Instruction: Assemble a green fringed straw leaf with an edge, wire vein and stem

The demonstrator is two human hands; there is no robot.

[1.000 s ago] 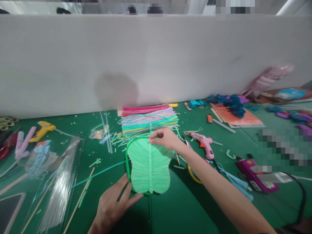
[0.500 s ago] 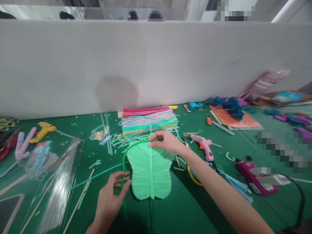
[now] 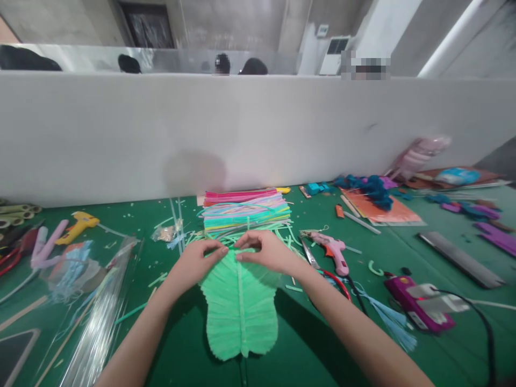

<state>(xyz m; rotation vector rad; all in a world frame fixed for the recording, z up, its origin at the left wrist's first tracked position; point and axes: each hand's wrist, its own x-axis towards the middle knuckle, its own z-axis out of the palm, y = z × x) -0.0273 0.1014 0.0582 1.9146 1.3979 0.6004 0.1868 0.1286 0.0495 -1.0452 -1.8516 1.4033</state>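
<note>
A light green leaf (image 3: 242, 312) made of fuzzy pipe cleaners lies in front of me, its pale midrib running lengthwise and its stem end sticking out beyond my fingers. My left hand (image 3: 203, 263) is closed in a pinch at the leaf's far edge, just left of the midrib. Close beside it, my right hand (image 3: 268, 251) pinches at the top of the midrib. A short bit of darker green pipe cleaner (image 3: 233, 248) shows between the fingertips of both hands; the rest of it is hidden by my hands and arms.
Bundled coloured pipe cleaners (image 3: 245, 209) lie behind the leaf. To the right are scissors (image 3: 310, 252), a pink glue gun (image 3: 332, 250) and a purple power strip (image 3: 419, 303). A yellow glue gun (image 3: 78, 227) and plastic sleeves (image 3: 97, 317) are left. A white partition (image 3: 258, 123) stands behind.
My left hand has moved up and right from beside the leaf to its far edge, near my right hand. The darker green pipe cleaner's curved length no longer shows. The view has tilted up.
</note>
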